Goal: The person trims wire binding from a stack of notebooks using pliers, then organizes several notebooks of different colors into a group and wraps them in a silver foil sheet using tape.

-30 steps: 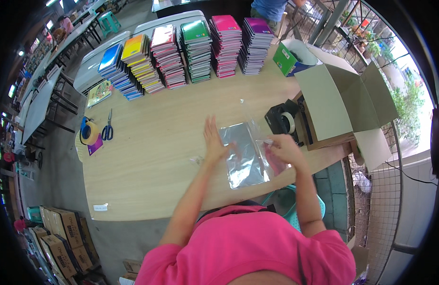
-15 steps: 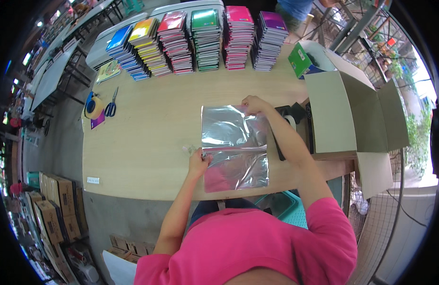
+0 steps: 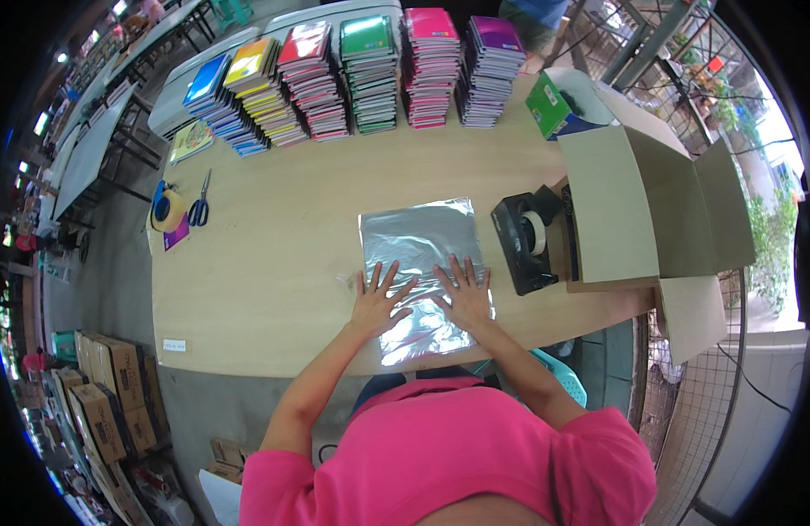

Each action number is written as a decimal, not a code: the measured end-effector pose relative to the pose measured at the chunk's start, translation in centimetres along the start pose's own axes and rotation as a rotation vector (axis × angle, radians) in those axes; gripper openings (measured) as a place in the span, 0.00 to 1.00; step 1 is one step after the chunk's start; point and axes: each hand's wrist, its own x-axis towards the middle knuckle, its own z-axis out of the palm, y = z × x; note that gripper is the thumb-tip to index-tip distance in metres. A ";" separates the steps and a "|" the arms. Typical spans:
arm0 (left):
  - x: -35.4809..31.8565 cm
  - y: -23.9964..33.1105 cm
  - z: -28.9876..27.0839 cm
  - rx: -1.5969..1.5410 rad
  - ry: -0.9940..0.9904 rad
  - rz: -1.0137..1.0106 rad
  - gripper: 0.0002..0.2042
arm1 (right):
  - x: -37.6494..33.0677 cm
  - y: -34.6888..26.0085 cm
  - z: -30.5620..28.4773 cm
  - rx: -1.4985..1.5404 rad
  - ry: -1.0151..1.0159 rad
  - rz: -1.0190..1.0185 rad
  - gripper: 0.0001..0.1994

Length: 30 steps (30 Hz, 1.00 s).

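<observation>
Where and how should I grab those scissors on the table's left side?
Probably by the dark handles, coming from the near side: the scissors lie flat, handles toward you and blades pointing away. Your left hand is nearer.

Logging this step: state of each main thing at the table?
Shiny film: spread flat, wrinkled
Left hand: open, on film
Right hand: open, on film
Scissors: apparently closed
Cardboard box: open, flaps out
Tape dispenser: roll loaded
Notebook stacks: standing, edges uneven
</observation>
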 end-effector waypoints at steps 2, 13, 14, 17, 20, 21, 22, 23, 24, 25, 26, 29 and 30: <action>0.0 -0.1 0.4 -0.021 0.002 0.005 0.32 | -1.0 0.1 -0.9 0.050 -0.020 0.166 0.40; 2.9 0.9 0.4 -0.054 0.021 0.079 0.32 | -5.5 9.2 -5.3 0.616 0.707 0.743 0.34; 3.4 1.3 0.6 -0.033 0.023 0.090 0.32 | -5.6 9.0 -4.9 0.634 0.740 0.756 0.33; 4.6 1.9 1.2 -0.031 0.073 0.096 0.32 | -4.5 8.2 -5.5 0.661 0.751 0.775 0.31; 5.2 2.3 1.8 0.032 0.021 0.077 0.34 | -4.0 8.7 -4.7 0.575 0.743 0.814 0.31; 5.6 2.3 1.6 0.043 0.006 0.067 0.35 | -3.8 9.1 -4.0 0.540 0.754 0.821 0.31; 5.5 2.2 1.4 -0.002 0.029 0.073 0.35 | -3.4 8.8 -4.4 0.529 0.761 0.827 0.31; 5.3 1.9 1.7 0.000 0.046 0.077 0.35 | -3.4 8.2 -4.7 0.523 0.759 0.828 0.31; 5.2 1.9 1.6 0.001 0.052 0.080 0.35 | -3.6 8.0 -5.0 0.564 0.745 0.845 0.32; 5.2 1.9 1.4 0.001 0.061 0.084 0.35 | -3.7 8.1 -5.0 0.603 0.731 0.860 0.33; 5.1 2.0 1.4 -0.006 0.073 0.088 0.35 | -4.1 8.5 -4.6 0.565 0.729 0.849 0.34; 4.5 1.4 1.0 -0.074 0.125 0.031 0.37 | -4.1 7.9 -3.6 0.279 0.830 0.771 0.34; 4.0 1.1 0.4 -0.103 0.144 0.000 0.38 | -4.1 6.6 -4.7 0.200 0.841 0.679 0.33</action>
